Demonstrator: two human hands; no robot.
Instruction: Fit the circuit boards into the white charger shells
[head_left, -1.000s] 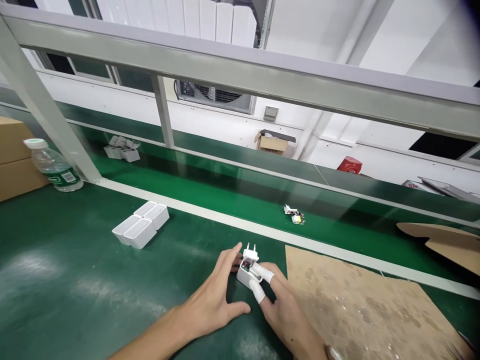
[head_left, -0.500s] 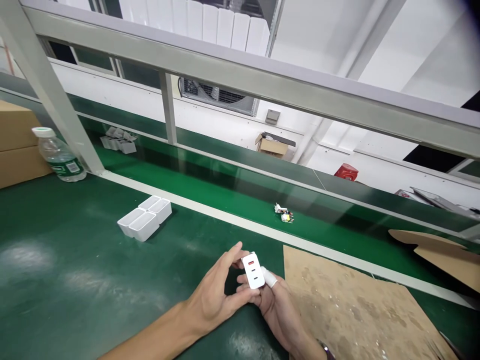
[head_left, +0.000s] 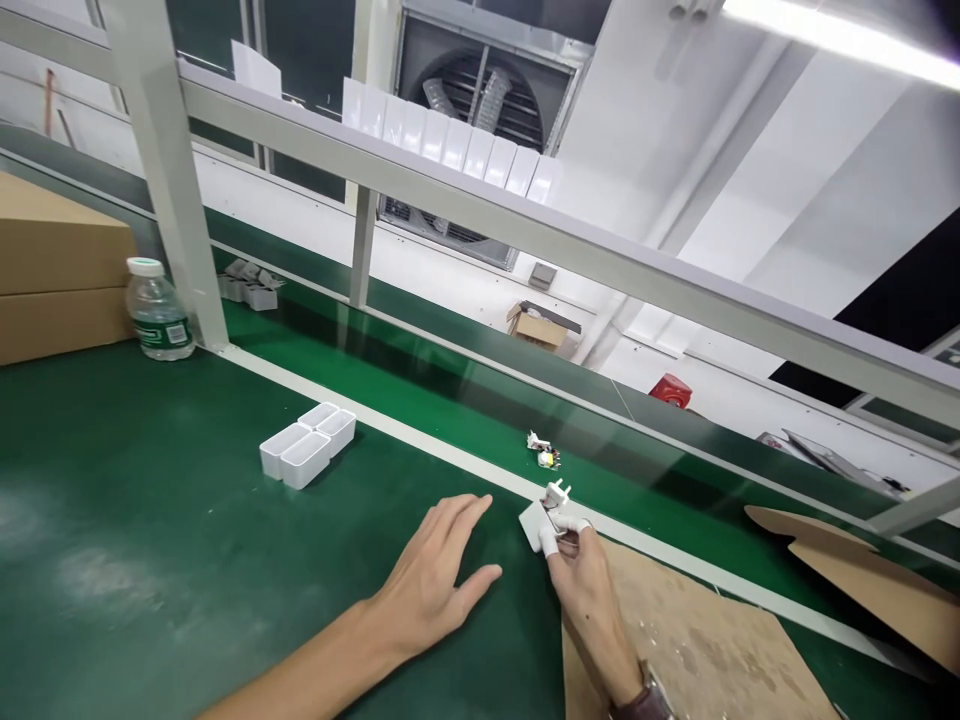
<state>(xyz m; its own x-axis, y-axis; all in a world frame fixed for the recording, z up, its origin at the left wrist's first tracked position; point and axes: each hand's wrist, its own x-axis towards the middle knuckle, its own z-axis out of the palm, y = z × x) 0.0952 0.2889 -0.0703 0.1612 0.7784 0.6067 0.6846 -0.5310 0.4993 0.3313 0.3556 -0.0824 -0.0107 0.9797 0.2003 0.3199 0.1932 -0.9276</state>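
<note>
My right hand (head_left: pixel 592 600), with white covers on its thumb and a finger, grips a white charger case (head_left: pixel 534 524) near the left edge of the cardboard sheet. A two-pin plug piece (head_left: pixel 556 494) shows at the case's far side, its pins pointing up and away. Whether it is fixed to the case I cannot tell. To the left, my left hand (head_left: pixel 424 575) is over the green table, fingers stretched out and thumb apart, holding nothing. Several open white cases (head_left: pixel 304 462) stand together farther left.
Small plug parts (head_left: pixel 545 455) lie on the green belt (head_left: pixel 427 410) beyond the pale table edge. A brown cardboard sheet (head_left: pixel 697 650) lies at right. A water bottle (head_left: pixel 159 310) and cardboard boxes (head_left: pixel 60 280) stand at left. A metal rail (head_left: pixel 525 235) crosses above the belt.
My left hand has let go of the charger case and opened. My right hand has moved the case up and right and turned it, so the plug piece now shows. The view has tilted upward.
</note>
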